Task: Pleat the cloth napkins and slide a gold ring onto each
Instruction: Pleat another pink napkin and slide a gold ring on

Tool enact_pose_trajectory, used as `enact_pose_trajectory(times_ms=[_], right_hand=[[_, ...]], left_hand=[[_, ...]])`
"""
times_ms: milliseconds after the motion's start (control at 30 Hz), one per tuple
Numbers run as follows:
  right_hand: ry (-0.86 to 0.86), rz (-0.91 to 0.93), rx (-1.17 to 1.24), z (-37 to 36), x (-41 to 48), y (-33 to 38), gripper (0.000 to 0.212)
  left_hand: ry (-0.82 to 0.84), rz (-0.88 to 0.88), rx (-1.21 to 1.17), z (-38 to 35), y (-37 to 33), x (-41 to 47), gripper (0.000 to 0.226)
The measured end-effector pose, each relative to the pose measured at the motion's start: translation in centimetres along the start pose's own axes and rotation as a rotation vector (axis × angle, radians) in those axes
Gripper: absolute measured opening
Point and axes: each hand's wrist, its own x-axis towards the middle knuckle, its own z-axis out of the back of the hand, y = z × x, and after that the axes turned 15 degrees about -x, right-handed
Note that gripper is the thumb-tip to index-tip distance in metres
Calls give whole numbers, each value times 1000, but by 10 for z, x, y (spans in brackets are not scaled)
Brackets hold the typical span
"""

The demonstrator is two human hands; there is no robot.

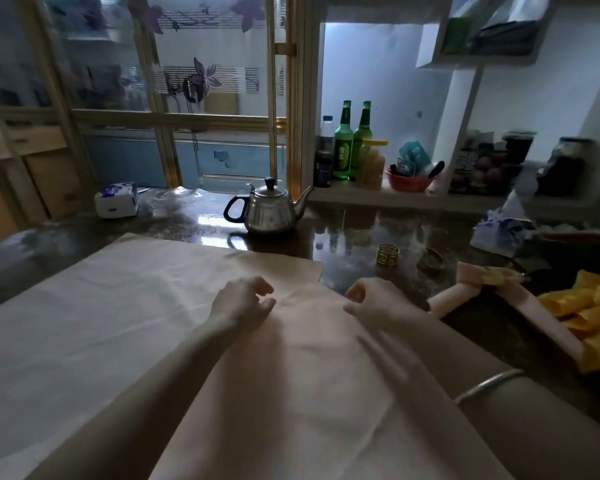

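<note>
Covering most of the near side of the dark, glossy table (354,237), a pale pink napkin (125,323) lies spread flat, its far right corner just past the two hands. The left hand (243,299) and right hand (374,301) rest close together on the cloth near that corner. Their fingers are curled and the fingertips point toward a small raised crease between them, but I cannot tell whether either hand actually pinches the fabric. At the right edge sits a heap of yellow napkins (582,317). A steel kettle (271,209) with a black handle stands beyond the pink napkin's far edge. Just right of the right hand lies a rolled pink napkin (465,289) with a gold band around it, touching the yellow heap. Two loose gold rings (388,256) stand side by side on the bare table beyond the right hand. A thin silver bracelet (489,384) circles the right forearm.
</note>
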Motion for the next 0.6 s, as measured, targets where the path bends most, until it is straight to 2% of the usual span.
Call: enact_pose_trajectory(times_ms=[233, 433, 600], right_hand=[[109, -53, -52, -6, 64, 20, 26], [211, -72, 41, -7, 78, 14, 26], [174, -45, 83, -7, 77, 12, 17]], left_hand=[[110, 87, -111, -28, -2, 55, 34], [180, 108, -56, -34, -3, 69, 29], [198, 110, -121, -34, -1, 72, 24]])
